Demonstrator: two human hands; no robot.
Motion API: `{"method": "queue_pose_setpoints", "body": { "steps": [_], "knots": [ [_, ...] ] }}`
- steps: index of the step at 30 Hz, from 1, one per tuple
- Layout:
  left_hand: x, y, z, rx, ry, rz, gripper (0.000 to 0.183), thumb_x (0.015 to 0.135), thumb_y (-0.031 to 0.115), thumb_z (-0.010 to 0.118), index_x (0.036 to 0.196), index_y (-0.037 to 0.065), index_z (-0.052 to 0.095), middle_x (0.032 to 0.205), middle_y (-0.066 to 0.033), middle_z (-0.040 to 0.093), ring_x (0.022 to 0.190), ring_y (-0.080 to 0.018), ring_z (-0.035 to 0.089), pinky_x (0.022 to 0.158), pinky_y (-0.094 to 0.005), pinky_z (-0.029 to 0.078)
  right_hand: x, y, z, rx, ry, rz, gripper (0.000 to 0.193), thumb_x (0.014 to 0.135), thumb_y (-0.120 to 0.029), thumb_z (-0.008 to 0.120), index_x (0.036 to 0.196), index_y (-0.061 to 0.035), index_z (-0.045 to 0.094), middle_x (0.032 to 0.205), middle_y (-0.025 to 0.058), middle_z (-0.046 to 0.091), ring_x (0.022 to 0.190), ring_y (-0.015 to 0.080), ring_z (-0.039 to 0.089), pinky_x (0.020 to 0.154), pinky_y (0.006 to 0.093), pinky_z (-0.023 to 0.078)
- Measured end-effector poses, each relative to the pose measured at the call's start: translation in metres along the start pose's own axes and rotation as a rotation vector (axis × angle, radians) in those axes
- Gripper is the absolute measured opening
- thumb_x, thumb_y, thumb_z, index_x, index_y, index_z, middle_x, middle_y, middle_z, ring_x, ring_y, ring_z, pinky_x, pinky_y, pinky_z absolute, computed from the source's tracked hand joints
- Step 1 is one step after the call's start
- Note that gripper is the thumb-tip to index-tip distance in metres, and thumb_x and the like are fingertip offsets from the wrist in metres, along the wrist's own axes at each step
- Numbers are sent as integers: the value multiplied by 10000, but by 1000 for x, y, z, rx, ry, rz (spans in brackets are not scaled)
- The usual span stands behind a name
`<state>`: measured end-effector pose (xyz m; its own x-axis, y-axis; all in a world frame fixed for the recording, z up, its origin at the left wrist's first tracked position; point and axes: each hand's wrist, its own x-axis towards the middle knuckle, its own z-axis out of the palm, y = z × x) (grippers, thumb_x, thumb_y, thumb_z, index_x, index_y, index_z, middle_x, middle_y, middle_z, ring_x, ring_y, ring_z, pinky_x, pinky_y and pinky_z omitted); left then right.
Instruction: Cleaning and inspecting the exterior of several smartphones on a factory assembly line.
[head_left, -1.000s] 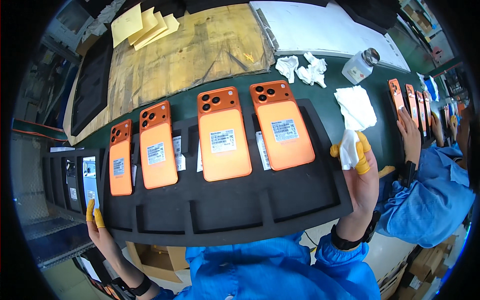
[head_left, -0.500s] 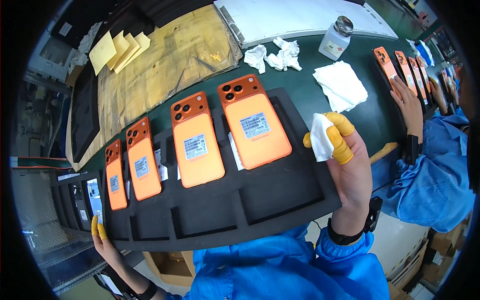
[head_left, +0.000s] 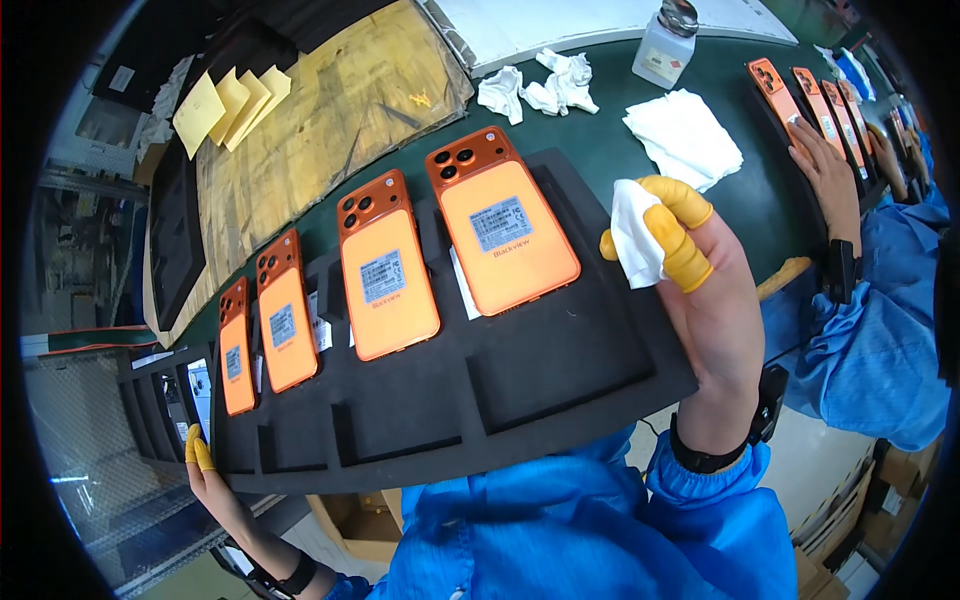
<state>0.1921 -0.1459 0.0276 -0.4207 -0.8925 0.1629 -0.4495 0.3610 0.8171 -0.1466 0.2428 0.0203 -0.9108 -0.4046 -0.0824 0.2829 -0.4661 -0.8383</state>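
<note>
A black foam tray (head_left: 400, 455) lies across in front of me, its near side close to my blue sleeve and body. Several orange phones (head_left: 505, 225) rest in its far row of slots, backs up, with camera lenses at the far ends and grey labels. The near row of slots holds no phones. My right hand (head_left: 690, 255), with yellow finger cots, pinches a folded white wipe (head_left: 635, 235) beside the tray's right end. At the tray's left end my left hand (head_left: 202, 460), also in yellow cots, grips the edge; its thumb is hidden.
Behind the tray are a worn yellow board (head_left: 330, 110) with paper sheets (head_left: 235, 105), crumpled wipes (head_left: 540, 88), a stack of white wipes (head_left: 685, 138) and a dispenser bottle (head_left: 665, 45). Another tray (head_left: 150, 400) sits at left. A co-worker's hand (head_left: 825, 175) touches phones at right.
The view has shifted, so the table things sit higher in the picture. My right hand with the wipe also appears higher. The phones stay in their slots, and both hands keep their hold.
</note>
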Motion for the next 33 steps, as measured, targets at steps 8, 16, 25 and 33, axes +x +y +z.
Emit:
{"method": "queue_pose_setpoints", "body": {
  "steps": [8, 16, 25, 33],
  "knots": [
    [-16, -25, 8, 24, -58, 35, 326, 928, 112, 516, 1226, -19, 501, 1164, -80, 553, 1015, -110, 504, 894, -231, 392, -16, 20, -17, -219, -13, -32, 217, 879, -99, 592, 1071, -3, 561, 933, 31, 614, 835, 80, 575, 747, 201, 447],
    [-49, -42, 46, -26, -5, -25, 373, 899, 42, 533, 1259, -30, 464, 1249, -108, 527, 1124, -162, 499, 972, -269, 370, -33, 61, -42, -260, 43, -125, 232, 840, -92, 644, 1041, -1, 571, 997, 55, 601, 953, 133, 556, 892, 262, 407],
    [-72, 107, 133, 274, -237, 667, 266, 815, -35, 559, 1071, 20, 611, 1169, -133, 590, 1195, -298, 482, 1051, -473, 276, -18, 26, -41, -560, 124, -237, 217, 842, -110, 647, 1022, -1, 590, 955, 41, 610, 879, 102, 555, 782, 241, 449],
    [-61, 170, 236, 317, -769, 1283, 263, 694, 29, 616, 955, 65, 620, 905, -108, 642, 1085, -295, 547, 1084, -600, 125, -19, 28, -21, -1581, -451, -755, 299, 629, -5, 678, 923, -5, 622, 867, 100, 588, 742, 258, 562, 677, 345, 444]
  ]
}}
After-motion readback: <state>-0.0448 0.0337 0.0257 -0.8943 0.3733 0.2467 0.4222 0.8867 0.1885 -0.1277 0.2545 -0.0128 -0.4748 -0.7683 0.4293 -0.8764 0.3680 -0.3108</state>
